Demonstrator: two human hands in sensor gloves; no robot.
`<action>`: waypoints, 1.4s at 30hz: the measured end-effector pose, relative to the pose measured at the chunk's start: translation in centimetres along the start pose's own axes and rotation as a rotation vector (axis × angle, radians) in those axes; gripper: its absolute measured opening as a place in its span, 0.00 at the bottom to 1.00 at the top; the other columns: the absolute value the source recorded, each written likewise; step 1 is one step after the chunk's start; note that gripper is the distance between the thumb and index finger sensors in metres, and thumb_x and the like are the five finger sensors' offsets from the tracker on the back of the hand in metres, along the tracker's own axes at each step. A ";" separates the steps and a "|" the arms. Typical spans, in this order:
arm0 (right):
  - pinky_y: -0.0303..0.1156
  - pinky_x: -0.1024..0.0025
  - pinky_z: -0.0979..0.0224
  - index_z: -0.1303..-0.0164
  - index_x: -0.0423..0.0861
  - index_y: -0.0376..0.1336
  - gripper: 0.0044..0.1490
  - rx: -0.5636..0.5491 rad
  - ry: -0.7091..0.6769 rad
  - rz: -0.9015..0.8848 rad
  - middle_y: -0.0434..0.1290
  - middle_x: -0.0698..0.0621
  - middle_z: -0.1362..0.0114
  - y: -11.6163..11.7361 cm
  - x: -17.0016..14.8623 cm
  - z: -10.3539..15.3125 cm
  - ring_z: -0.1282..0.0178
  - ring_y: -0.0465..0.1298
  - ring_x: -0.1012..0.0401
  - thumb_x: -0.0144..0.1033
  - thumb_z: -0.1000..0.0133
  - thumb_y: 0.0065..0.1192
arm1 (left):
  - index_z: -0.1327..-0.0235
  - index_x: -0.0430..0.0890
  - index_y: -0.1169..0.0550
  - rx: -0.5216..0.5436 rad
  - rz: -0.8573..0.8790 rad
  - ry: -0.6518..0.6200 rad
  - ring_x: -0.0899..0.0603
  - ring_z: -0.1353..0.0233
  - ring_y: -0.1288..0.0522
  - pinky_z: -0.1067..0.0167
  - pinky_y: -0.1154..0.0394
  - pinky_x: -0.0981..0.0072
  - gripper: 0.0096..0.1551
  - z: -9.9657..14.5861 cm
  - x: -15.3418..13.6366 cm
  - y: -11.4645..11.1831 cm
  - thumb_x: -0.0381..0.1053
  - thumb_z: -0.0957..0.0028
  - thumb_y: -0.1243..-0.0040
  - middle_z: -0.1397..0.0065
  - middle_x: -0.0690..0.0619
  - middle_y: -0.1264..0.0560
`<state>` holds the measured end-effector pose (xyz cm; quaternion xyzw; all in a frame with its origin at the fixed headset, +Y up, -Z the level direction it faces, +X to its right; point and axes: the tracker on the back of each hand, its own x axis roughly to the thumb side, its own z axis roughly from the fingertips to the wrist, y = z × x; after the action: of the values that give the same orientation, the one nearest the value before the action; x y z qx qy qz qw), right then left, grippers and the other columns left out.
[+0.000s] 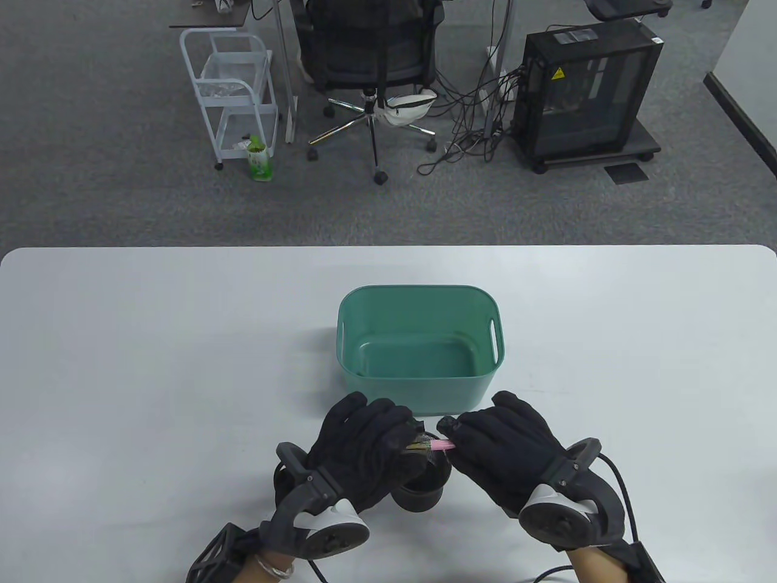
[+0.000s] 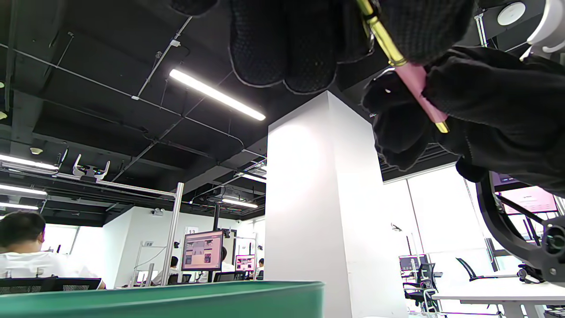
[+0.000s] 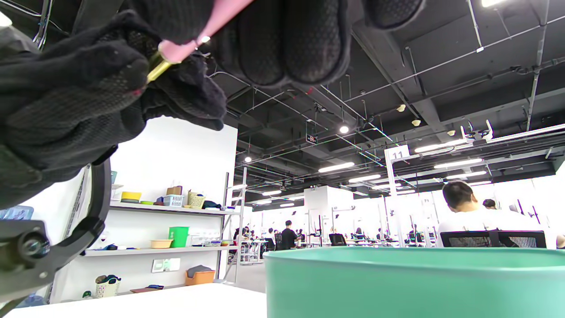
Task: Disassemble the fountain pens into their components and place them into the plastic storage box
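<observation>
A pink fountain pen (image 1: 438, 446) with a gold section is held level between both hands, just above a black round pen holder (image 1: 425, 483) near the table's front edge. My left hand (image 1: 388, 440) grips its gold end (image 2: 380, 36). My right hand (image 1: 470, 434) pinches the pink barrel (image 2: 421, 90), which shows again in the right wrist view as the pink barrel (image 3: 207, 26). The green plastic storage box (image 1: 419, 340) stands just behind the hands, and nothing shows inside it. The pen's nib is hidden in the left glove.
The white table (image 1: 152, 364) stretches wide on both sides of the box. Beyond its far edge are an office chair (image 1: 370, 54), a white wire trolley (image 1: 234, 91) and a black computer case (image 1: 589, 91). The box's rim (image 3: 415, 260) fills the bottom of both wrist views.
</observation>
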<state>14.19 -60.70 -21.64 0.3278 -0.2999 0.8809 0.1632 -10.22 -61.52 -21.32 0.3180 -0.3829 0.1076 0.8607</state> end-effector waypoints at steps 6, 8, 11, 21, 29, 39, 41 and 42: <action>0.61 0.51 0.17 0.33 0.56 0.70 0.27 0.000 0.000 0.002 0.75 0.57 0.34 0.0 0.0 0.0 0.36 0.76 0.63 0.53 0.39 0.57 | 0.32 0.47 0.25 0.004 -0.002 0.000 0.42 0.28 0.24 0.19 0.41 0.42 0.24 0.0 0.0 0.0 0.60 0.31 0.44 0.30 0.51 0.21; 0.61 0.51 0.17 0.33 0.56 0.70 0.27 0.001 -0.001 0.002 0.75 0.57 0.34 0.0 0.0 0.0 0.36 0.76 0.63 0.53 0.39 0.57 | 0.32 0.46 0.25 0.004 0.000 -0.001 0.42 0.29 0.24 0.20 0.41 0.42 0.24 0.0 0.1 0.0 0.60 0.31 0.45 0.30 0.51 0.20; 0.61 0.51 0.16 0.33 0.56 0.70 0.27 0.001 -0.002 0.003 0.75 0.57 0.34 0.0 0.0 0.0 0.36 0.76 0.63 0.53 0.39 0.56 | 0.34 0.46 0.24 0.003 0.002 0.000 0.42 0.30 0.23 0.20 0.40 0.42 0.24 0.0 0.0 -0.1 0.60 0.31 0.46 0.32 0.51 0.19; 0.61 0.51 0.17 0.33 0.56 0.70 0.27 0.002 -0.003 0.002 0.75 0.57 0.34 0.0 0.0 0.0 0.36 0.76 0.63 0.53 0.39 0.56 | 0.38 0.45 0.20 0.009 0.010 0.001 0.43 0.35 0.20 0.22 0.37 0.43 0.24 0.0 0.0 -0.1 0.61 0.30 0.50 0.36 0.51 0.16; 0.61 0.51 0.17 0.33 0.56 0.70 0.27 0.003 -0.004 0.001 0.75 0.57 0.34 0.1 0.0 0.0 0.36 0.76 0.63 0.53 0.39 0.56 | 0.41 0.45 0.18 0.010 0.015 0.001 0.43 0.37 0.19 0.23 0.36 0.44 0.26 0.0 -0.1 -0.1 0.61 0.29 0.54 0.39 0.51 0.15; 0.61 0.51 0.17 0.32 0.56 0.70 0.27 0.006 -0.006 0.002 0.75 0.57 0.34 0.1 0.1 0.0 0.36 0.76 0.63 0.53 0.39 0.56 | 0.42 0.45 0.17 0.018 0.022 0.003 0.43 0.38 0.19 0.24 0.36 0.44 0.28 0.1 -0.2 -0.2 0.61 0.29 0.58 0.40 0.51 0.14; 0.61 0.51 0.17 0.32 0.56 0.70 0.27 0.006 -0.005 0.002 0.75 0.57 0.34 0.1 0.0 0.0 0.36 0.76 0.63 0.53 0.39 0.56 | 0.36 0.44 0.19 0.013 0.027 0.000 0.42 0.34 0.20 0.22 0.37 0.43 0.31 0.1 -0.2 -0.2 0.63 0.29 0.58 0.36 0.50 0.16; 0.61 0.51 0.17 0.32 0.56 0.70 0.27 0.005 -0.005 0.002 0.75 0.57 0.34 0.1 0.0 0.0 0.36 0.76 0.63 0.53 0.39 0.56 | 0.34 0.44 0.20 0.012 0.031 -0.003 0.41 0.32 0.21 0.21 0.38 0.41 0.31 0.1 -0.2 -0.2 0.64 0.29 0.58 0.34 0.49 0.17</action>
<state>14.13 -60.78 -21.67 0.3299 -0.2984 0.8811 0.1608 -10.36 -61.72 -21.55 0.3175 -0.3885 0.1227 0.8563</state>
